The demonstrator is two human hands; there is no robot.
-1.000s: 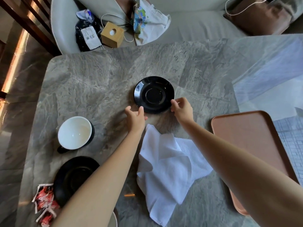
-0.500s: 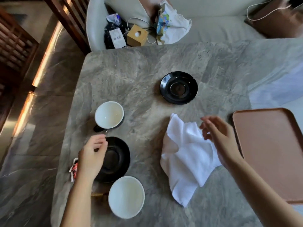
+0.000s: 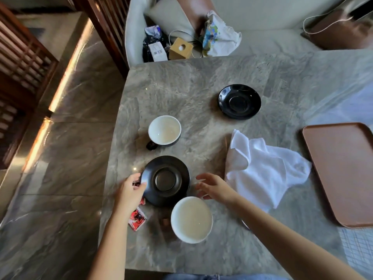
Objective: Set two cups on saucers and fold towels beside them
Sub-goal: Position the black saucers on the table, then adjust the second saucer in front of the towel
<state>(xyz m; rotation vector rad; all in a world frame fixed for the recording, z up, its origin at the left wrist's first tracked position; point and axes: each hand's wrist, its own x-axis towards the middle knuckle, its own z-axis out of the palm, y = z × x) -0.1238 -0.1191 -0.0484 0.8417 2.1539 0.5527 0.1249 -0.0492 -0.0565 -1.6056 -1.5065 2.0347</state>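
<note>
Near saucer: black, on the tabletop close to its left edge, toward the near-left corner. Nothing on it; centre ring bare.

Left hand: at the saucer's left rim, thumb over the top of the rim, fingers curled under or against it, clamped on that edge. Cannot tell whether the saucer is lifted or flat on the stone.

Right hand: just beside the saucer's right rim, a thin gap between fingertips and rim. Fingers spread and loosely bent, holding nothing. Slight blur on it. The saucer sits between the two hands.

Near cup: white inside, upright, just beside the saucer's near-right rim, toward the near edge. Under the right forearm's line but clear of it.

Far cup: white inside, dark outside, handle pointing to the near-left. Stands on bare stone just beyond the saucer, same distance from the left edge.

Far saucer: black, empty, about mid-tabletop toward the far edge, well apart from both cups.

Towel: white, crumpled, unfolded, right of the right hand, between the near saucer and the tray. Tray is pinkish-brown, empty, at the right side of the tabletop; the towel's right corner is just beside its left rim.

Red packets: by the left edge, partly under the left hand and wrist
</note>
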